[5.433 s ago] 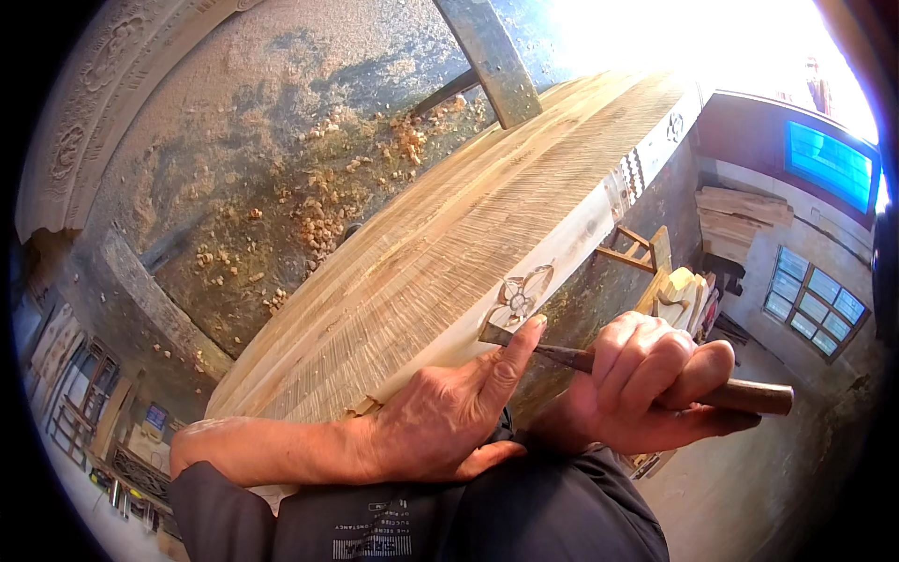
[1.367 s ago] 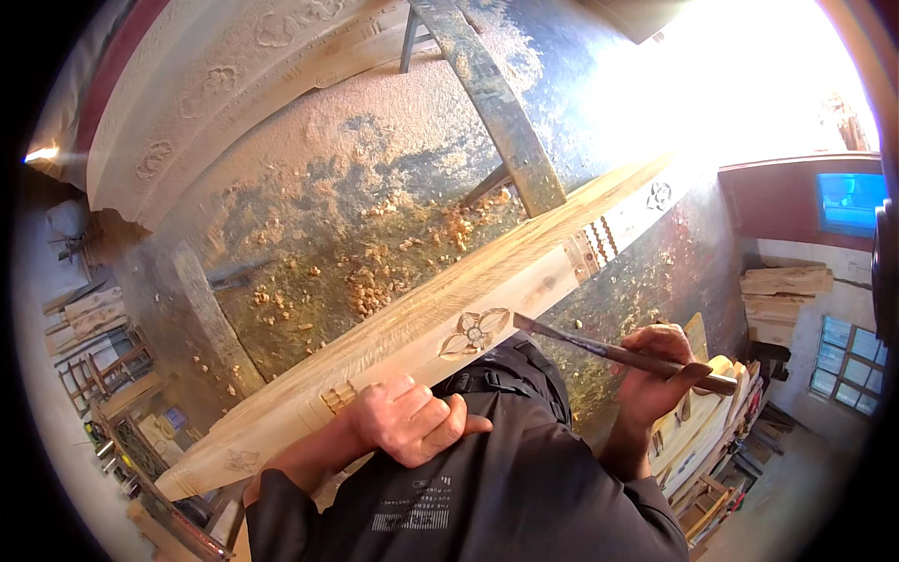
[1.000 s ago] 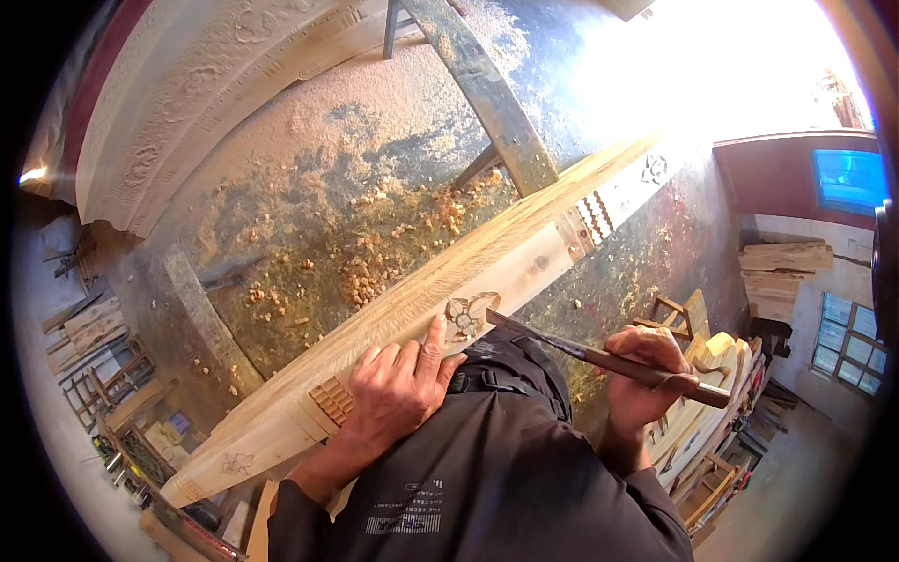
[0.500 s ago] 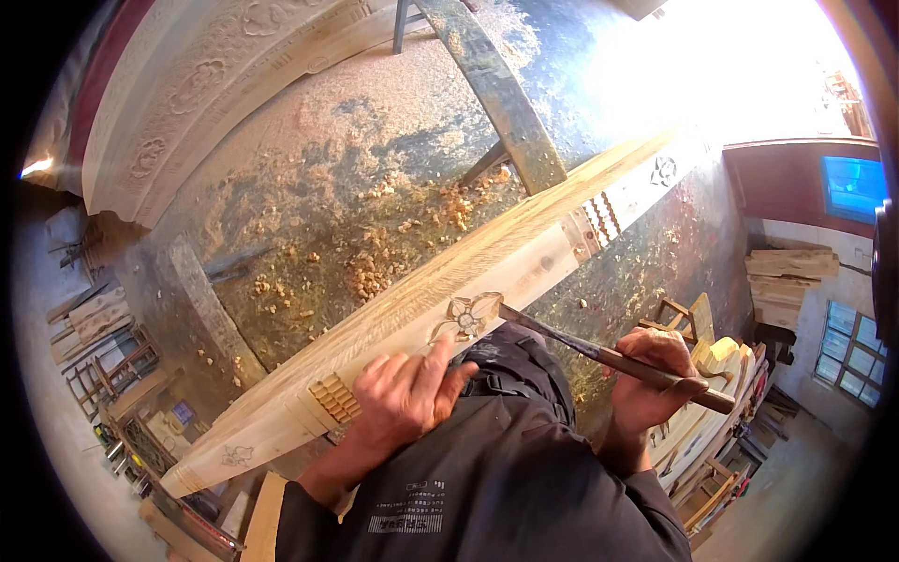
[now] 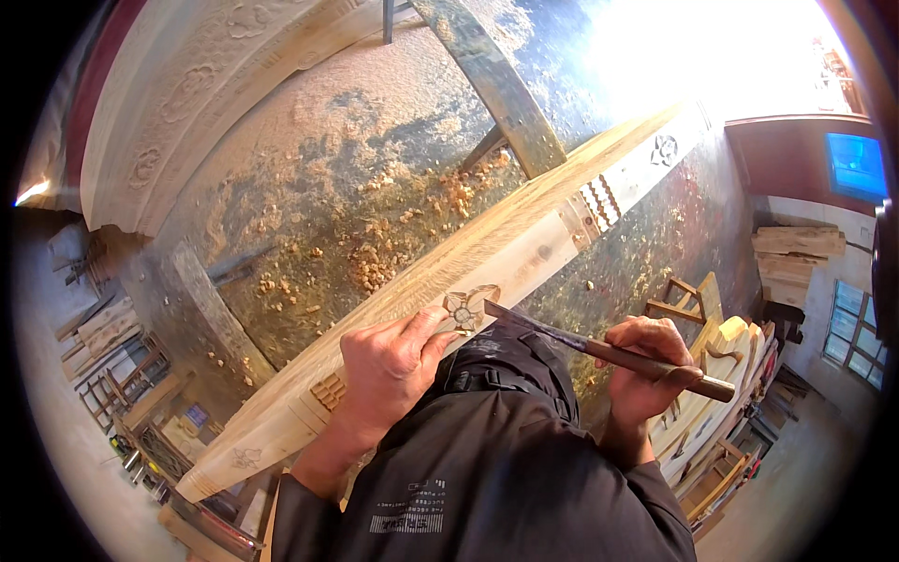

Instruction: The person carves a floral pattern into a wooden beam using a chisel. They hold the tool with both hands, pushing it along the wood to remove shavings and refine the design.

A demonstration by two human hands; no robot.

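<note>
A long pale wooden beam (image 5: 524, 253) runs slantwise in front of me, from lower left to upper right. On its near face is a carved flower (image 5: 465, 310), dark in its recesses. My left hand (image 5: 386, 370) is closed beside it, curled fingertips at the flower's left edge; whether they pinch a chip is hidden. My right hand (image 5: 648, 361) is wrapped around the wooden handle of a chisel (image 5: 562, 337). Its flat metal blade points left, the tip at the flower's right edge.
A dark bench (image 5: 496, 89) supports the beam's far side. Wood shavings (image 5: 375, 262) litter the floor. At right stands a workbench (image 5: 716, 393) with tools on it; boards (image 5: 796, 253) lean against the wall behind. A large carved panel (image 5: 178, 103) stands at upper left.
My left hand has gone from an extended finger on the flower to curled fingertips at its left edge. The chisel tip has shifted slightly left; my right hand keeps its grip.
</note>
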